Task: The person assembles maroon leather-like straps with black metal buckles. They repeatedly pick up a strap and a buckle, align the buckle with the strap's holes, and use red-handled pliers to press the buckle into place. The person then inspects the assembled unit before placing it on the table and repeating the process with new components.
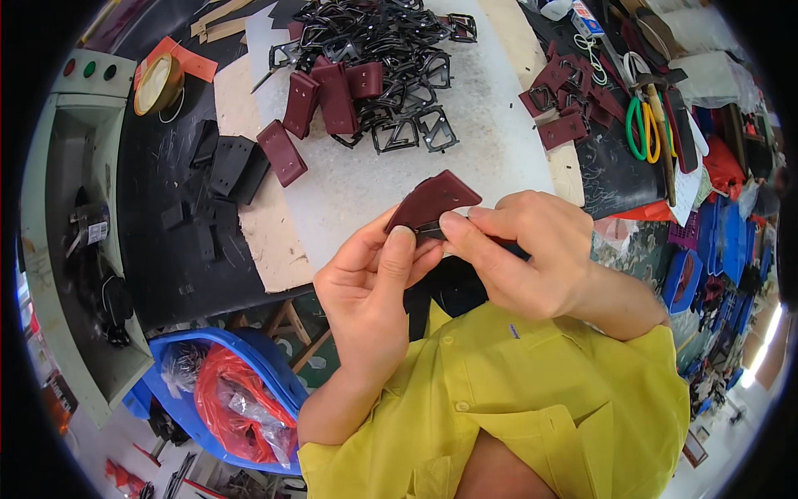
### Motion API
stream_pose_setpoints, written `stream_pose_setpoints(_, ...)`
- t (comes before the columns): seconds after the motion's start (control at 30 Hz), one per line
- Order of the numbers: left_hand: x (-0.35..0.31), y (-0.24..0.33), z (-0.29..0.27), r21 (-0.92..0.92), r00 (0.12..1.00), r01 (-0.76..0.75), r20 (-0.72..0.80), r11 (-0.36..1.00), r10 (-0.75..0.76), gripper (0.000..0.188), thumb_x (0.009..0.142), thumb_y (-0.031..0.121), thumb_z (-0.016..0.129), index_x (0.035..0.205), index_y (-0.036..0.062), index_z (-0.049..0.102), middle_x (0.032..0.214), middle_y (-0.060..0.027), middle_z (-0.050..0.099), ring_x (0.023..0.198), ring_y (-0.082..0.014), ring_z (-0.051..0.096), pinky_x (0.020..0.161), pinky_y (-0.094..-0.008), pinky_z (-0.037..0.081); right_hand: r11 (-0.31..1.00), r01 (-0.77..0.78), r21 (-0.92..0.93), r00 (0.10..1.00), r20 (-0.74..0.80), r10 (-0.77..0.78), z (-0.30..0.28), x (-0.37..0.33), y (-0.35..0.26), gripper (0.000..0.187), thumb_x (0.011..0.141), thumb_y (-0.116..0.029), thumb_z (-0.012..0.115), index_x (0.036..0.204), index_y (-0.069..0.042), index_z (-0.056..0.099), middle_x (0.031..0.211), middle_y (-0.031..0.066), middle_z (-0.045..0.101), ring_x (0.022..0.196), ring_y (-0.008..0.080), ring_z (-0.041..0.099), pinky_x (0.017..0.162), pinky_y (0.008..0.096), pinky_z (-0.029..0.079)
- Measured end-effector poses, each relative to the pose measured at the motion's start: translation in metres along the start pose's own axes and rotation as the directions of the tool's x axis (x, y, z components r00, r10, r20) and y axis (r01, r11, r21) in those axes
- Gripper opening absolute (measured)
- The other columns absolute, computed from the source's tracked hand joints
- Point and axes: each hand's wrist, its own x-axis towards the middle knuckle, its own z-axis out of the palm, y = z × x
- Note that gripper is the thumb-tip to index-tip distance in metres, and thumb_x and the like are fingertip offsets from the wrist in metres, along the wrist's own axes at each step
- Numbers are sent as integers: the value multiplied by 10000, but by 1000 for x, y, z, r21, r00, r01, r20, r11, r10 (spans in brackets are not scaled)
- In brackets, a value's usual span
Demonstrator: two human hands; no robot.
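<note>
Left hand (pixel 366 279) pinching maroon piece (pixel 436 198), right hand (pixel 536 254) (hold unclear) at its edge

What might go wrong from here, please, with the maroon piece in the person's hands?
The maroon piece might slip or twist, as the left hand pinches it only near its lower edge. The right hand is close beside it, so a slip could catch a thumb. The black buckles lie jumbled in a heap, so lifting one may drag others along.
</note>
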Motion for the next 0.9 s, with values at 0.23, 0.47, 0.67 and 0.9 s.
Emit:
stream_pose_setpoints(0.23,1,-18,5,530,822,-524,109,667,559,230,859,-86,491,1077,-106,563,959,-187,642,846,-188,641,759,-284,539,526,-729,439,685,459,566,-11,11,-4,109,739,-51,680,829,3,652,644,61,564,512,137,514,439,271,387)
stream_pose_setpoints(0.47,23,-13,-21,561,407,-826,536,48,739,289,816,-157,426,1062,-110,569,1063,-287,587,984,-379,602,844,-382,498,-433,-715,549,345,816,464,-17,2,4,136,831,-116,643,817,18,629,682,10,595,475,40,441,408,200,330)
stream_pose_setpoints(0.67,17,-6,-17,-30,997,-65,29,997,66,214,864,49,569,1041,-67,603,1030,-171,623,873,-253,649,731,-300,542,-512,-614,601,293,776,559,-11,7,0,206,871,-203,609,773,-23,591,624,14,572,424,20,388,369,180,246)
stream_pose_setpoints(0.9,14,0,-15,60,982,95,157,994,-103,193,870,111,600,956,-60,588,825,-118,639,688,-150,635,627,-228,527,-520,-688,506,262,842,472,-7,-1,0,189,884,-200,592,817,-24,593,553,-5,509,423,32,395,383,189,264)
